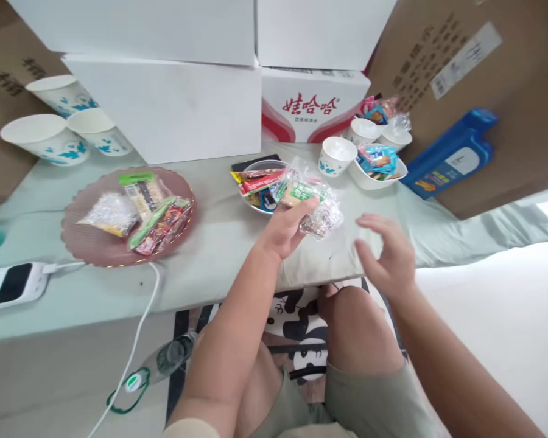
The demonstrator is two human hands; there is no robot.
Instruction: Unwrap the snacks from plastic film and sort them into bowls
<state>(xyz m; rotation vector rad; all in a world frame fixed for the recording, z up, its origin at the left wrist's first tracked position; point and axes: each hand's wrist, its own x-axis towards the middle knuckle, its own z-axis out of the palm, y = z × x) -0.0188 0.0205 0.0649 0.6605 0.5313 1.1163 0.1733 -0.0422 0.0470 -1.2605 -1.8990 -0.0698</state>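
Note:
My left hand (pixel 285 228) is closed on a few clear-wrapped snack packets (pixel 322 213), one with a green label, above the table's front part. Just behind it is a round bowl (pixel 256 164) with red, yellow and blue snack packets (pixel 260 182), partly hidden by the held packets. To the right, my right hand (pixel 388 252) is held in the air with thumb and fingers apart and nothing in it. A pink scalloped plate (pixel 77 243) on the left carries several wrapped snacks, among them a red-and-green packet (pixel 162 226).
Paper cups (pixel 335 156) and a white bowl (pixel 365 177) of blue packets stand at the back right, beside a blue bottle (pixel 456 155). More paper cups (pixel 50 140) are at left. White boxes (pixel 187 109) line the back. A white cable (pixel 141 322) hangs over the front edge.

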